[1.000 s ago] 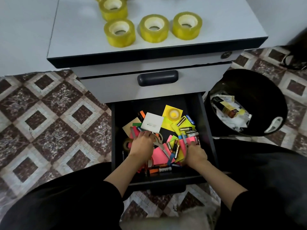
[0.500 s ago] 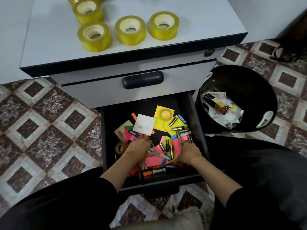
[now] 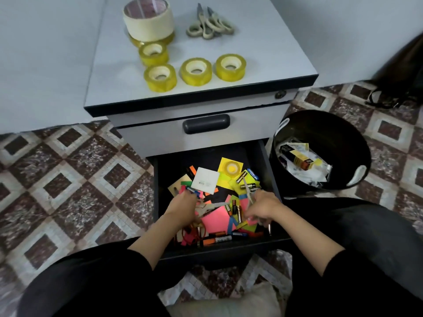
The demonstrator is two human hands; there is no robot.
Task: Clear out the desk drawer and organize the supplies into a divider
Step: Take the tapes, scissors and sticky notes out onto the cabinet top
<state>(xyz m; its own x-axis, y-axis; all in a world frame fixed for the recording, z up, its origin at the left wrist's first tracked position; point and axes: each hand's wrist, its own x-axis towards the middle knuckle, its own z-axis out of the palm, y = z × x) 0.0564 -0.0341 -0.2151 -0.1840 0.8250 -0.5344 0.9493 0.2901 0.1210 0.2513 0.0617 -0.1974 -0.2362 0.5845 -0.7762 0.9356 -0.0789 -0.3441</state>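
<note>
The open drawer (image 3: 217,249), below the surface (image 3: 263,42), holds loose sticky notes (image 3: 216,219), batteries (image 3: 237,210) and markers (image 3: 216,239). The right hand (image 3: 263,207) has its grip pinched on a slim metal tool (image 3: 247,187). The left hand (image 3: 183,208) rests in the clutter, its grip unclear.

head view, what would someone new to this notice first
The open drawer grabs the eye: a jumble of neon sticky notes, batteries and markers, with the left hand and right hand both down in it. Next come the yellow tape rolls on the cabinet top, and the black bin of paper scraps on the floor to the drawer's right.
</note>
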